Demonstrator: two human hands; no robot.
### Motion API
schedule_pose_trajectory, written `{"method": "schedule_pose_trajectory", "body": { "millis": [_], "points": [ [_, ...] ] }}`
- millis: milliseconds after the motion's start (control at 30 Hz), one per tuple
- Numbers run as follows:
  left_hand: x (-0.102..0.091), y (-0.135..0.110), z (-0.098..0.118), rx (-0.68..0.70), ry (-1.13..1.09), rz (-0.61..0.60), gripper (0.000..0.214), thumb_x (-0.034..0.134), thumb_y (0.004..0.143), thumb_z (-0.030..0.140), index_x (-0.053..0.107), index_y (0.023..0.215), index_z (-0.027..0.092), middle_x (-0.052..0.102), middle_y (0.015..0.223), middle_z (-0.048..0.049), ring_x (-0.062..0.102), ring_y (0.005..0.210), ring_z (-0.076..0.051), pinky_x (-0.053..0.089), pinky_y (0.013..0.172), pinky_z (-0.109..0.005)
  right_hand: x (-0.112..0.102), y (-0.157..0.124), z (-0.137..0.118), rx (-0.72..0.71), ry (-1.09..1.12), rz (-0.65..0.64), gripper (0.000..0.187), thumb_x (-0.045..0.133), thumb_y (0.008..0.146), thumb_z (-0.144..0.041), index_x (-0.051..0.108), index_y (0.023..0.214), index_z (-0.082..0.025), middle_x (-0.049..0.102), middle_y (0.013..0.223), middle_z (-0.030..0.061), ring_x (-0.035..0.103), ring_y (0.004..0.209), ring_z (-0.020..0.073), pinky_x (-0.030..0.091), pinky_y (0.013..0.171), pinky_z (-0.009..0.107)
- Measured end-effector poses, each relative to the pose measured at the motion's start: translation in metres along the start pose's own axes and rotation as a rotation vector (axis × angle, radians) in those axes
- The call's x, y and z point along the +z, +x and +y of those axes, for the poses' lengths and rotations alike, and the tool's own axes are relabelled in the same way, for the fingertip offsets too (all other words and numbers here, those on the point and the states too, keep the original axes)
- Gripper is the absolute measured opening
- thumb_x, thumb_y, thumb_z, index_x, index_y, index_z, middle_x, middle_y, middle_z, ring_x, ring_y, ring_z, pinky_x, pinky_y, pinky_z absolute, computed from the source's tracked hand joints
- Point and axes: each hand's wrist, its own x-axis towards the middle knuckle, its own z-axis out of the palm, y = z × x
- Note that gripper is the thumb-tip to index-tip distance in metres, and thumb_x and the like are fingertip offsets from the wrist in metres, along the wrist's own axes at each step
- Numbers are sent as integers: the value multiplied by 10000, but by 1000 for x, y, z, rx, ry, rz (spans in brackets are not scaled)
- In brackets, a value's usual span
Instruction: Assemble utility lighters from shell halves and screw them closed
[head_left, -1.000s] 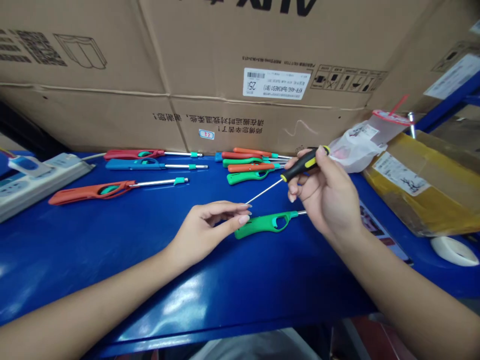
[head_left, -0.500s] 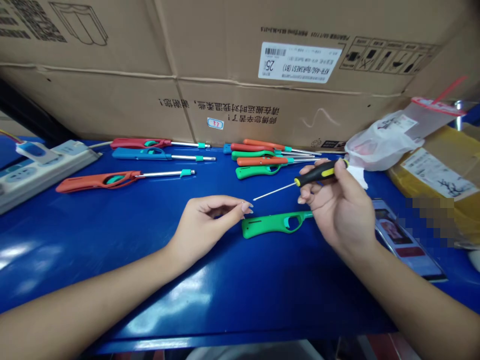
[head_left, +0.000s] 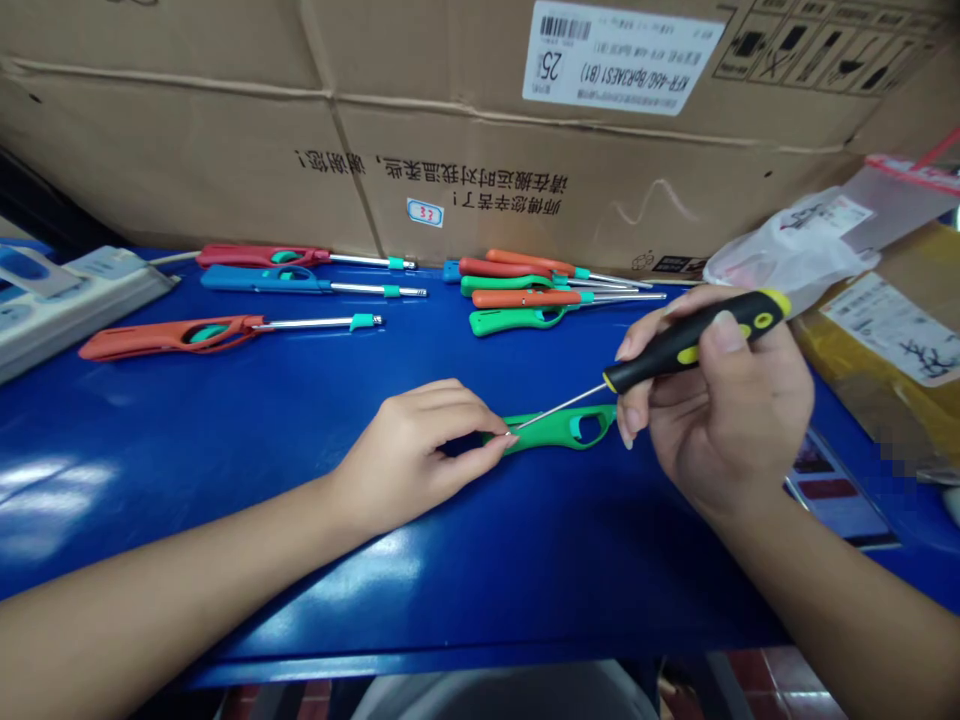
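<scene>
My right hand point(head_left: 724, 400) is closed around the black and yellow handle of a screwdriver point(head_left: 675, 340). Its thin shaft slants down to the left, and the tip meets the fingertips of my left hand point(head_left: 427, 440). Thumb and forefinger of that left hand are pinched on a tiny shiny metal piece point(head_left: 509, 434), which looks like a screw but is mostly hidden. Just under the shaft, a green gas lighter point(head_left: 551, 431) lies flat on the blue table point(head_left: 300, 400). Its left end is partly covered by my left fingers, its right end by my right hand.
Several lighters lie at the back, among them a red one point(head_left: 262, 256), a blue one point(head_left: 262, 280) and an orange one point(head_left: 172, 338). A power strip point(head_left: 90, 300) is at left. Behind stands a cardboard box point(head_left: 450, 130). A plastic bag point(head_left: 787, 245), taped parcel point(head_left: 892, 330) and phone point(head_left: 840, 490) are at right.
The screwdriver has come down and its tip now meets my left fingertips, where a gap was before. Both hands are closer over the green lighter. The view has shifted slightly.
</scene>
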Motion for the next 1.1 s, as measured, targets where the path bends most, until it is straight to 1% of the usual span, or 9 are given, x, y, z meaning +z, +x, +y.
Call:
{"method": "schedule_pose_trajectory", "body": {
  "millis": [200, 300, 433, 633, 800, 967, 1100],
  "points": [
    [-1, -1, 0, 0, 24, -39, 82, 672, 954, 187, 747, 922, 185, 776, 863, -47, 713, 793, -162, 576, 767, -289, 2, -2, 0, 7, -11, -20, 91, 641, 977, -304, 669, 1002, -221, 719, 827, 3, 611, 428, 123, 489, 308, 247],
    [-2, -1, 0, 3, 33, -48, 90, 665, 960, 193, 748, 924, 187, 778, 865, -47, 716, 796, -163, 575, 770, -289, 2, -4, 0, 1, -33, -34, 87, 632, 983, -302, 673, 1016, -232, 723, 843, -4, 616, 445, 123, 491, 316, 250],
    [-1, -1, -1, 26, 41, -48, 70, 678, 949, 171, 744, 926, 174, 774, 866, -46, 711, 792, -157, 571, 772, -282, 3, -5, 0, 1, -50, -43, 84, 632, 987, -302, 668, 1029, -239, 721, 865, -6, 629, 457, 126, 484, 319, 261],
    [-1, -2, 0, 19, 56, -41, 90, 663, 957, 182, 739, 910, 187, 772, 849, -33, 703, 770, -152, 571, 754, -280, 3, -5, -1, 5, -70, -48, 67, 647, 983, -272, 673, 1021, -223, 729, 855, 1, 646, 458, 133, 499, 330, 272],
    [-2, -1, 0, 28, 105, -24, 118, 643, 970, 199, 734, 895, 189, 773, 838, -33, 695, 753, -152, 567, 747, -289, 3, -5, 1, 19, -98, -42, 59, 693, 957, -287, 677, 1013, -277, 736, 864, -14, 633, 434, 120, 535, 355, 277],
    [-3, -3, -2, 63, 159, -39, 108, 650, 967, 188, 733, 900, 172, 770, 847, -45, 686, 754, -158, 555, 745, -300, 4, -5, 3, -21, -91, -69, 75, 711, 944, -270, 671, 1005, -283, 711, 833, -40, 625, 429, 111, 514, 330, 267],
    [-3, -5, -3, 84, 227, -50, 125, 646, 969, 211, 738, 892, 177, 767, 837, -45, 682, 745, -163, 543, 721, -300, 5, -3, 4, 10, -124, -75, 63, 723, 935, -310, 661, 947, -309, 706, 828, -27, 625, 433, 119, 505, 337, 276]
  ]
}}
